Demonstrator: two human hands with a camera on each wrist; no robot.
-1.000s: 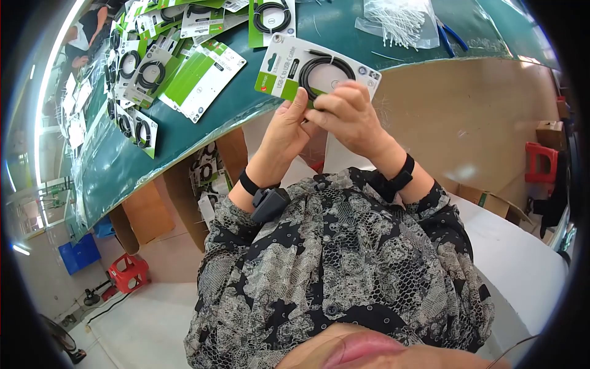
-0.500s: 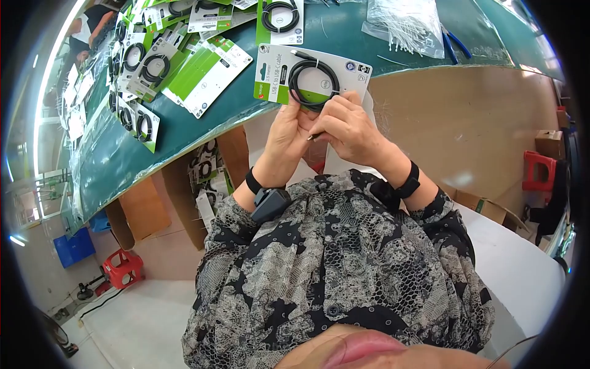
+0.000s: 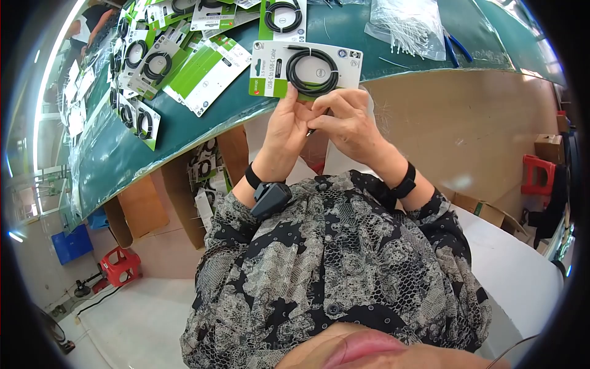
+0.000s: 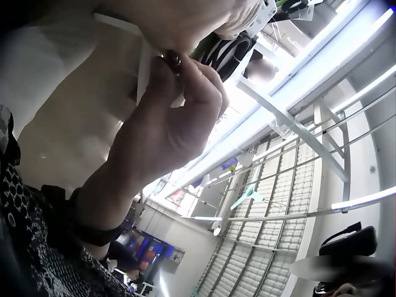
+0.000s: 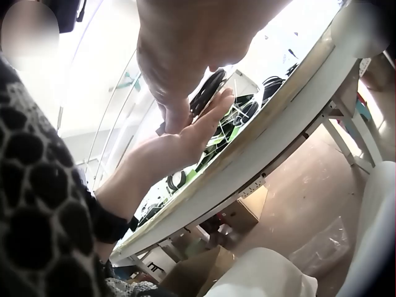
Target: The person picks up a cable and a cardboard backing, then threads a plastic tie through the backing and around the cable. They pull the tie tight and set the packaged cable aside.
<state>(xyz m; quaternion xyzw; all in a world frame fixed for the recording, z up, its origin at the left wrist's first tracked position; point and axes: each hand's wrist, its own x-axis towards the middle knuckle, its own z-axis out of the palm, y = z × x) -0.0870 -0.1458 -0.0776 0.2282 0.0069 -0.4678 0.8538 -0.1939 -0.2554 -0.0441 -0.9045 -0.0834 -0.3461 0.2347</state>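
Note:
In the head view my left hand (image 3: 284, 132) holds a white and green cable card (image 3: 270, 69), its thumb on the lower edge. A black USB-C cable (image 3: 291, 72) lies coiled on the card front, with a white tie at its top. My right hand (image 3: 349, 122) is just below the card and pinches a dark cable end (image 3: 310, 131) between thumb and fingers, beside the left palm. In the left wrist view the metal tip of the plug (image 4: 174, 59) shows at those fingertips. The right wrist view shows both hands close together, with part of the coil hidden.
Many carded cables (image 3: 157, 66) and a stack of cards (image 3: 206, 83) cover the left of the green table (image 3: 246, 101). A bag of white cable ties (image 3: 409, 31) and blue-handled pliers (image 3: 456, 49) lie at the right. Red stools (image 3: 539, 175) stand on the floor.
The card has turned more level and shifted slightly left. My right hand has moved down off the coil to below the card, where the dark cable end now shows in its fingertips.

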